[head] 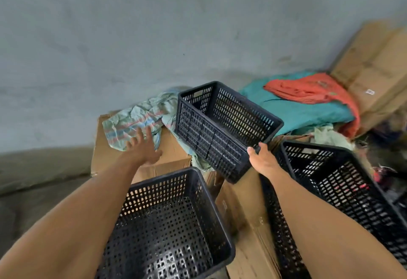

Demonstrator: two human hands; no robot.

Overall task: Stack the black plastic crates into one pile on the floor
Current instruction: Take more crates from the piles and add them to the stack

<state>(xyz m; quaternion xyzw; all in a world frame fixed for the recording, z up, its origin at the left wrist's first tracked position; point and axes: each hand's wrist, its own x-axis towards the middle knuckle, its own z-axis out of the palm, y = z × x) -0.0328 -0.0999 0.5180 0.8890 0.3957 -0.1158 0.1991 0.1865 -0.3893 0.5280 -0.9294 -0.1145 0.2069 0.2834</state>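
We find the tilted crate (222, 128) propped on the cardboard box (169, 153), our right hand (263, 157) clasping its near corner rim, our left hand (143, 148) spread and empty beside it, one crate (171, 223) below it, another crate (343, 188) to its right.

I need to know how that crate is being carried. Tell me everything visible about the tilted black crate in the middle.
The tilted crate is black perforated plastic, rectangular, with a thick rim and a handle slot in its far end wall. It looks empty. The right hand grips its near rim corner; the left hand is open, off it. It sits above cardboard boxes and cloth.
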